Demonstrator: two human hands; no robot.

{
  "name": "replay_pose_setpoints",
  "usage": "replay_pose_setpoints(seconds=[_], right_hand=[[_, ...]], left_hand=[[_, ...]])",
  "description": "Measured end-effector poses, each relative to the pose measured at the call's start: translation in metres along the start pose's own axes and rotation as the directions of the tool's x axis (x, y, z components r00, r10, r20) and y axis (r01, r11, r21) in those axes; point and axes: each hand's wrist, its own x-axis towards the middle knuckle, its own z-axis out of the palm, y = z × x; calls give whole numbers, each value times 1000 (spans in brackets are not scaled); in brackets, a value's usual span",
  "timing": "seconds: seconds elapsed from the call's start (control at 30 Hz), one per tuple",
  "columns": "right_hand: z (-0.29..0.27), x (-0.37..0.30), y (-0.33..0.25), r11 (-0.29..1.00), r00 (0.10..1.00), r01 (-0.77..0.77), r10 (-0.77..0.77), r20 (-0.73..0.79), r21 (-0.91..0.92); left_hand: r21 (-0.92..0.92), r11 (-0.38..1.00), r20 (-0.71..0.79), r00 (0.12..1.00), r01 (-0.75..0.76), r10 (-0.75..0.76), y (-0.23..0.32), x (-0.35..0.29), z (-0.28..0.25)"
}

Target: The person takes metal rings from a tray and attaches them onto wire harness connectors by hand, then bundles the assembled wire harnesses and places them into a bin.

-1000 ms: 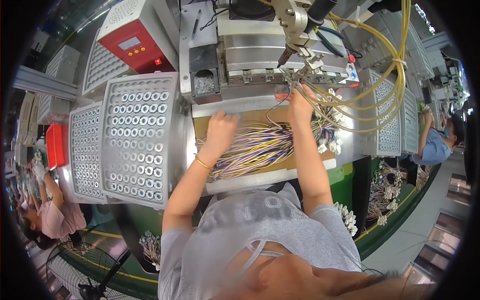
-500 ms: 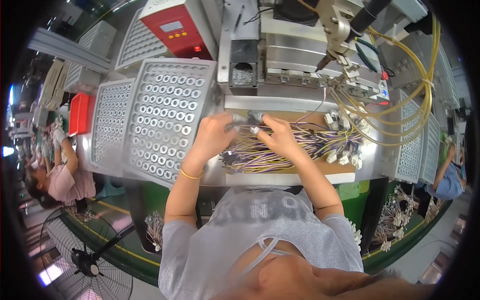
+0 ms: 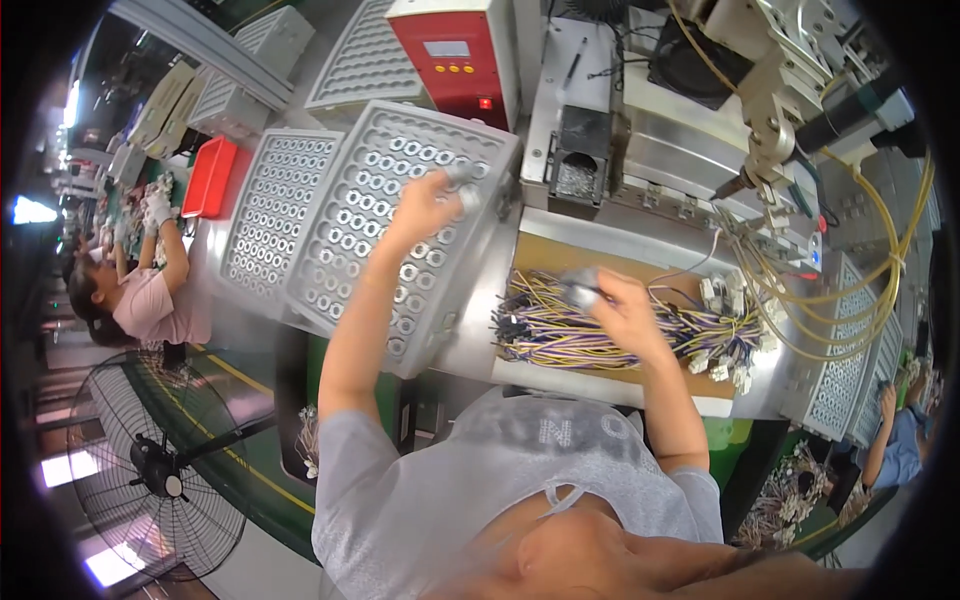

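Note:
My left hand (image 3: pixel 428 208) is over the grey tray (image 3: pixel 455 265) of round metal parts, its covered thumb and fingertip a little apart near the upper right rows. I see nothing held between them. Above the wire bundle, my right hand (image 3: pixel 625 312) has its fingers pinched together; a blurred grey and dark shape is at the covered fingertips, too smeared to name. Yellow and purple wires (image 3: pixel 590 338) lie beneath it on a brown board, with white connectors (image 3: pixel 722 295) at their right end.
A second tray (image 3: pixel 262 215) of metal parts stands at the left, beside a red bin (image 3: pixel 209 178). Behind are a red box with a screen (image 3: pixel 455 60) and a metal machine (image 3: pixel 670 160) with yellow tubes (image 3: pixel 893 250). A co-worker (image 3: pixel 150 290) sits at far left, another (image 3: pixel 900 445) at far right.
My hands have moved apart. The left has gone from above the wires to over the tray; the right stays above the wires. My view has shifted left, so the bench appears farther right.

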Motion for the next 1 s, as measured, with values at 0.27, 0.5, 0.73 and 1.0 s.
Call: replay_pose_setpoints(seconds=[0.27, 0.5, 0.73, 1.0], right_hand=[[-12, -30, -6, 994, 983, -106, 107, -150, 16], [-9, -8, -6, 986, 941, -75, 119, -318, 147], [-2, -19, 7, 977, 952, -129, 170, -253, 172], [-9, -28, -2, 960, 949, -120, 185, -253, 253]], left_hand=[[720, 553, -603, 772, 419, 200, -120, 64, -28], [-722, 689, -260, 949, -67, -181, -32, -14, 14], [-827, 500, 231, 966, 259, -118, 89, -82, 100], [-858, 474, 231, 973, 199, 9, 106, -83, 107]])
